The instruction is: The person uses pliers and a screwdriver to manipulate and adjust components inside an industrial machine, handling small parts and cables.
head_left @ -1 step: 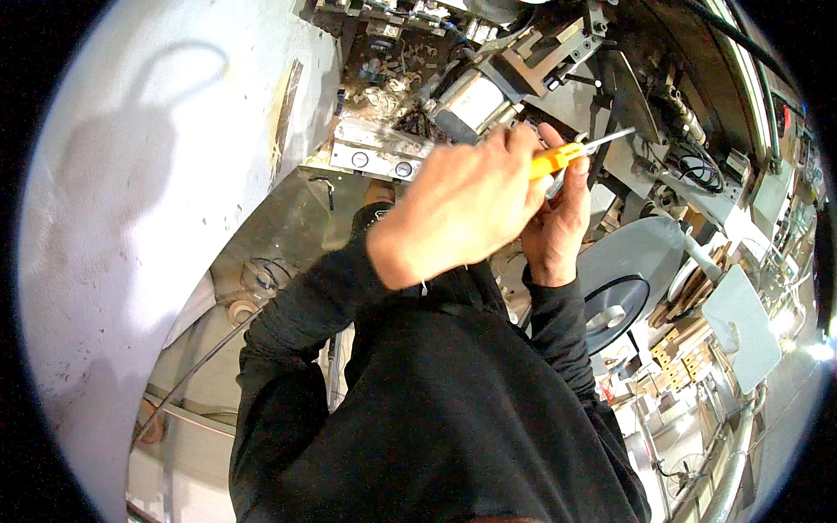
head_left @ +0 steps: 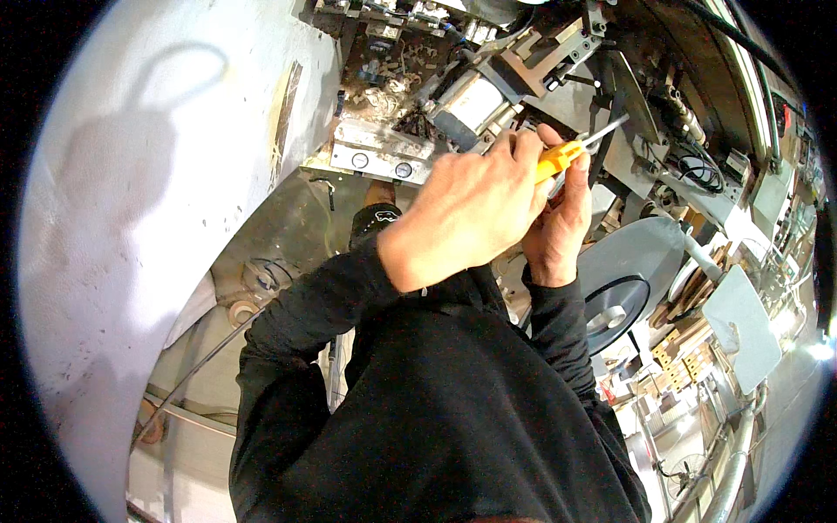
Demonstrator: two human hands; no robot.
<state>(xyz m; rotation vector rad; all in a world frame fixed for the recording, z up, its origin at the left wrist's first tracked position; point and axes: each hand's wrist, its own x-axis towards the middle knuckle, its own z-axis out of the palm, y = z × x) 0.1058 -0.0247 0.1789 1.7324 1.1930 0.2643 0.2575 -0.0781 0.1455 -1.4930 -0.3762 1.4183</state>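
Note:
My left hand [head_left: 466, 207] is closed around the yellow handle of what looks like a utility knife [head_left: 558, 160]. Its thin silver blade slants up and to the right, past my right thumb. Directly to the right, my right hand [head_left: 560, 234] is cupped with thumb and fingers curled in. Its thumb lies close to the knife where handle meets blade. A small piece seems to sit in that hand, but my left hand and the knife hide most of it.
Beyond my hands stands a machine with a metal cylinder [head_left: 473, 103] and a grimy panel with two round gauges [head_left: 359, 160]. A large pale curved panel [head_left: 200, 174] fills the left. To the right are a grey rounded cover [head_left: 649, 248] and a pale flat plate [head_left: 743, 327].
The knife blade has tilted a little more upward. My left hand and wrist have shifted slightly right, while my right hand stays nearly in place.

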